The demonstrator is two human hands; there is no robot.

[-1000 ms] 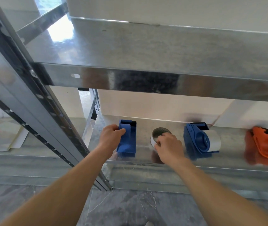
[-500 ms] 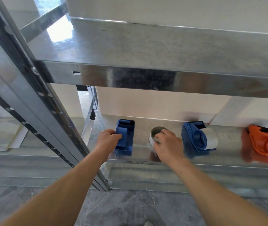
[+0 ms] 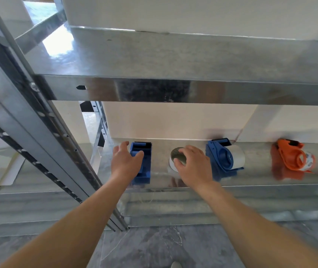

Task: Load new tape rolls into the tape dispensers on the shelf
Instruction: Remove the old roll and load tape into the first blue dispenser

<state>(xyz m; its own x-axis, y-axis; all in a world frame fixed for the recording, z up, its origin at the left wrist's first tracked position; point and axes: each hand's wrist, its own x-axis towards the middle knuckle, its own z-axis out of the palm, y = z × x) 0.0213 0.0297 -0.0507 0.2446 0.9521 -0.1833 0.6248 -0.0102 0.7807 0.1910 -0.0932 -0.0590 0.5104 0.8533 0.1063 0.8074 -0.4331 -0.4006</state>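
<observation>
Left hand (image 3: 126,164) is being held spread wide at the empty blue dispenser (image 3: 146,165), thumb lying across its top. The tape roll (image 3: 174,158) is being gripped by the right hand (image 3: 195,167) on the shelf (image 3: 256,171), between that dispenser and the loaded blue dispenser (image 3: 224,157). Compared with half a second ago, the left hand's closed grip is being loosened.

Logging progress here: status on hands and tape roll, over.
Left hand touching empty blue dispenser. Right hand gripping tape roll, not yet loaded. Nothing between them.
</observation>
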